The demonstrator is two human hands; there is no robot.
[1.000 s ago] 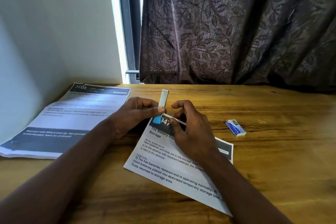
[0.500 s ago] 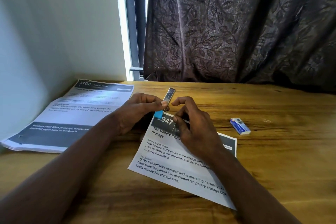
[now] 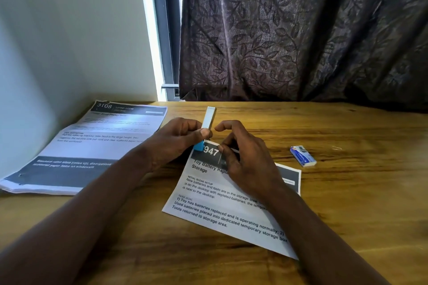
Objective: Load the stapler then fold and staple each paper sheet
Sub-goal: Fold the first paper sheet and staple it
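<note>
My left hand (image 3: 176, 140) grips a small blue stapler (image 3: 205, 131), its silver top standing up and its blue base at the bottom. My right hand (image 3: 243, 157) pinches a thin strip of staples (image 3: 231, 149) just right of the stapler, low beside its base. Both hands hover over a printed paper sheet (image 3: 222, 206) that lies askew on the wooden table (image 3: 347, 192). The sheet's upper part is hidden under my right hand.
A stack of printed sheets (image 3: 92, 146) lies at the left against the wall. A small blue and white staple box (image 3: 303, 155) sits on the table to the right. A dark patterned curtain (image 3: 301, 30) hangs behind the table's far edge.
The stapler's silver top has turned a little in my left hand. My right hand has brought the staple strip lower and closer to the stapler.
</note>
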